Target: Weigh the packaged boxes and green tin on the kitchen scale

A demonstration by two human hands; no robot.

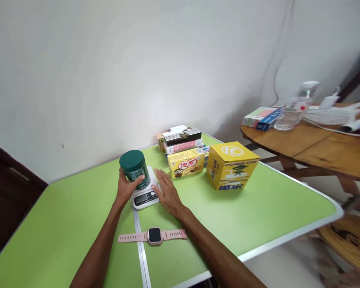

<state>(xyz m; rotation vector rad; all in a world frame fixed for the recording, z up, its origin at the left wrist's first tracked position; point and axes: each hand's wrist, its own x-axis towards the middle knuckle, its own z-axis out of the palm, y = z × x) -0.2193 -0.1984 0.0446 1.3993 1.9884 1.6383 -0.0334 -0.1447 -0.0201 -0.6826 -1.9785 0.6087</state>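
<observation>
My left hand [126, 187] is wrapped round a dark green can [134, 167] that stands on a small white kitchen scale [144, 197]. My right hand [167, 191] lies flat with its fingers stretched out, touching the scale's right side. A pink smartwatch [155, 235] lies flat on the green table [258, 208] just in front of both forearms. Behind the scale sit a yellow snack box [186, 163] and a stack of flat boxes [182, 141].
A larger yellow carton [232, 165] stands to the right of the snack box. A wooden table [324, 144] at the right carries a plastic water bottle [294, 107], flat boxes [262, 117] and a white keyboard [328, 115]. A white wall lies behind.
</observation>
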